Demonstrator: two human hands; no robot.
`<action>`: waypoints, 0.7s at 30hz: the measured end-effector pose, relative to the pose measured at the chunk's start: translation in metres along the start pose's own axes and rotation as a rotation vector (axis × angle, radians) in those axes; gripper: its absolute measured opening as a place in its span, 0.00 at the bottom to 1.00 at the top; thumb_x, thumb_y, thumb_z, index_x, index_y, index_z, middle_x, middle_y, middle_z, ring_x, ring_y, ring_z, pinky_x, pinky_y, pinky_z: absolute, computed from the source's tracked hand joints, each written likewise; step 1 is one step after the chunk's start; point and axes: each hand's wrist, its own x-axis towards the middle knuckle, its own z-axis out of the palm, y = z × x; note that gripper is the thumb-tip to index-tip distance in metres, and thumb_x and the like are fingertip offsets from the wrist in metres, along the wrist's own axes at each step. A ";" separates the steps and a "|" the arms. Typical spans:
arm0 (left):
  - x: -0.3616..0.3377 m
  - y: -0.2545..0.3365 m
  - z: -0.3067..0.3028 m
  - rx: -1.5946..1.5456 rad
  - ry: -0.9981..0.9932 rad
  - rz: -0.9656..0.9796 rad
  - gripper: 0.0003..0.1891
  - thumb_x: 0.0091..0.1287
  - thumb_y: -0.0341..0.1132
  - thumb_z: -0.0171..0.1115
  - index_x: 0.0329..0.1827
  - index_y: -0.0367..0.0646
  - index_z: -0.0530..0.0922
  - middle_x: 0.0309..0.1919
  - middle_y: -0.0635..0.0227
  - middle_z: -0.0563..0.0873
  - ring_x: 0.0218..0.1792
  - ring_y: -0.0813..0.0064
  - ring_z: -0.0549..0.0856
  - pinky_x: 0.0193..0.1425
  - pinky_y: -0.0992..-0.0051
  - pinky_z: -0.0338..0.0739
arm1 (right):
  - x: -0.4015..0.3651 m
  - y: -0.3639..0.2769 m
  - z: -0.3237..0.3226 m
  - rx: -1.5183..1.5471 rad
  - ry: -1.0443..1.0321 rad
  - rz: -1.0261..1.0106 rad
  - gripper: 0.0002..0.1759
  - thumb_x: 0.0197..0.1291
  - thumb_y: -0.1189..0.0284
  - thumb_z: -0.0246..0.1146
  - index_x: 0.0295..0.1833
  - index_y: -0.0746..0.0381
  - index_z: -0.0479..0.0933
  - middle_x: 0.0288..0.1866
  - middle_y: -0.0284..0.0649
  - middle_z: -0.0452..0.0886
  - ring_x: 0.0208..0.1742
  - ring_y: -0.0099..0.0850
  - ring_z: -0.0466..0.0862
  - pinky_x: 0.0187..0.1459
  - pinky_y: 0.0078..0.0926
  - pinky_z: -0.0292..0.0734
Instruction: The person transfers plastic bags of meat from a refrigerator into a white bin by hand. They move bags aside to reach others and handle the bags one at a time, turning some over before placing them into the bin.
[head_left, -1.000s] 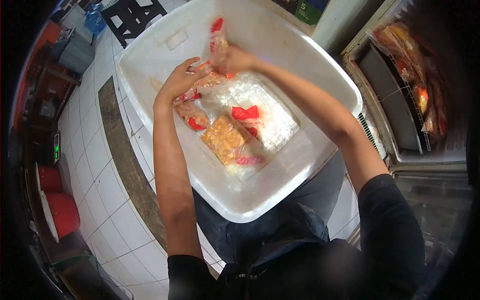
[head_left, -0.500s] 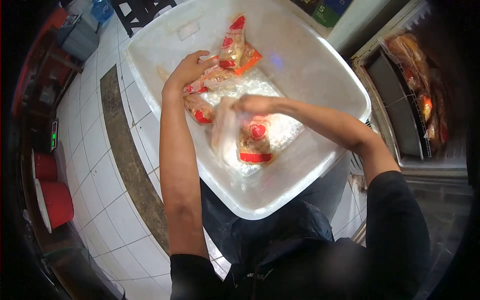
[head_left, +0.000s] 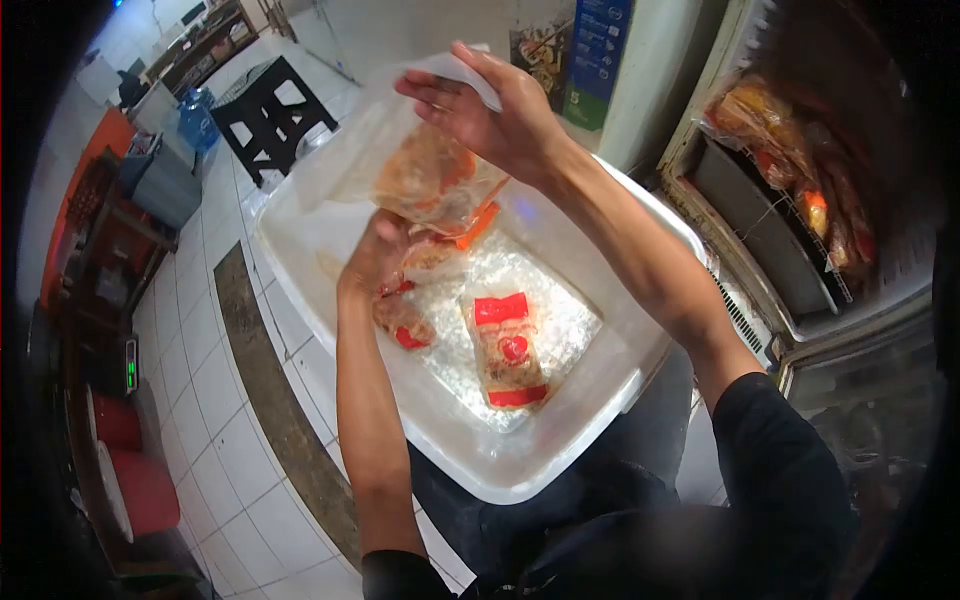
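Over the far side of a white plastic tub (head_left: 640, 385), my right hand (head_left: 500, 112) is raised with a clear plastic bag (head_left: 350, 165) caught between thumb and fingers. Orange and brownish contents show through the bag's lower part. Just under it is my left hand (head_left: 375, 252), its fingers smeared by motion, close to the bag's bottom edge and above the packs at the tub's left. A sealed food pack with red ends and a red heart mark (head_left: 512, 350) lies alone on the tub floor. Another red-marked pack (head_left: 405, 325) rests by the left wall, partly covered by my left hand.
An open fridge or freezer at the right holds bagged food (head_left: 800, 160) on a rack. Beyond the tub stands a black stool (head_left: 275, 115). At the left are red containers (head_left: 145, 490), a scale with a green display (head_left: 131, 365) and a blue water bottle (head_left: 195, 120).
My right hand has risen from the tub's middle to its far side with the clear bag. My left hand has dropped beneath the bag. The view has tilted up.
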 end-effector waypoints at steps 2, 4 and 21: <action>0.012 -0.018 -0.011 0.324 -0.029 0.044 0.25 0.54 0.36 0.76 0.53 0.36 0.78 0.50 0.65 0.84 0.47 0.76 0.83 0.48 0.78 0.77 | 0.016 -0.008 0.017 -0.009 -0.039 -0.051 0.14 0.75 0.62 0.49 0.52 0.63 0.67 0.63 0.50 0.74 0.67 0.41 0.74 0.63 0.36 0.70; 0.017 -0.023 -0.007 0.626 0.043 0.103 0.17 0.55 0.35 0.75 0.43 0.35 0.82 0.37 0.70 0.87 0.38 0.80 0.83 0.44 0.79 0.77 | 0.029 -0.008 0.024 0.014 -0.058 -0.044 0.12 0.74 0.63 0.50 0.49 0.62 0.67 0.63 0.50 0.74 0.67 0.41 0.74 0.63 0.35 0.69; 0.001 -0.009 0.049 0.552 0.443 0.152 0.15 0.67 0.43 0.67 0.41 0.38 0.81 0.27 0.77 0.80 0.27 0.87 0.73 0.31 0.82 0.67 | -0.076 0.036 -0.127 -0.492 0.375 0.026 0.48 0.58 0.27 0.47 0.62 0.62 0.68 0.50 0.42 0.79 0.46 0.26 0.79 0.44 0.21 0.75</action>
